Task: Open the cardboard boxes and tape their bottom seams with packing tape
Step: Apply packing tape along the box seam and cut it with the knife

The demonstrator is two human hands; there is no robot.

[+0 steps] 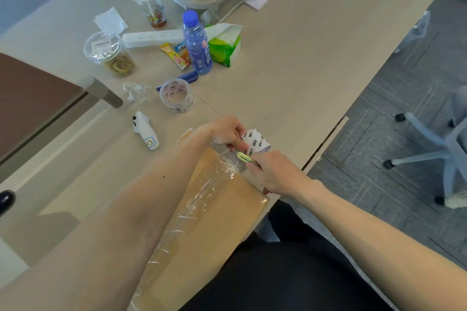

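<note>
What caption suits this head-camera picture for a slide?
Left hand holds tape roll; right hand puts cutter to tape on cardboard box.

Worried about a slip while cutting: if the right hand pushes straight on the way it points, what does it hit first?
The right hand, cutter leading, would likely meet the stretched tape first, then the left hand holding the tape roll just beyond; depth is unclear.

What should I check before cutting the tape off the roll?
1. Tape strip lies along the box seam: ok.
2. Left hand grips the roll: ok.
3. Right hand holds the cutter at the tape: ok.
4. Blade exposed: cannot tell.
5. Strip flat: not ok, wrinkled.
6. Left fingers away from the blade: cannot tell.
</note>
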